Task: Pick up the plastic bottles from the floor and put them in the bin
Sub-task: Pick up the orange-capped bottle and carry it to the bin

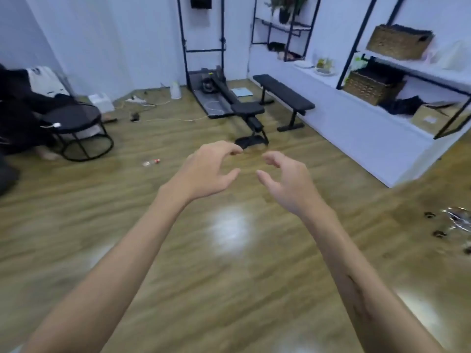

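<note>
A small clear plastic bottle (151, 162) with a red cap lies on its side on the wooden floor, left of centre and well beyond my hands. My left hand (207, 171) and my right hand (285, 178) are both stretched out in front of me above the floor, fingers curled and apart, holding nothing. No bin is in view. The image is blurred by motion.
A black round side table (76, 128) stands at the left beside a dark chair. A black weight bench (283, 96) and a workout machine (242, 115) fill the middle back. White shelving with wicker baskets (369, 87) runs along the right. A chrome wheeled chair base (456, 222) sits at the right edge.
</note>
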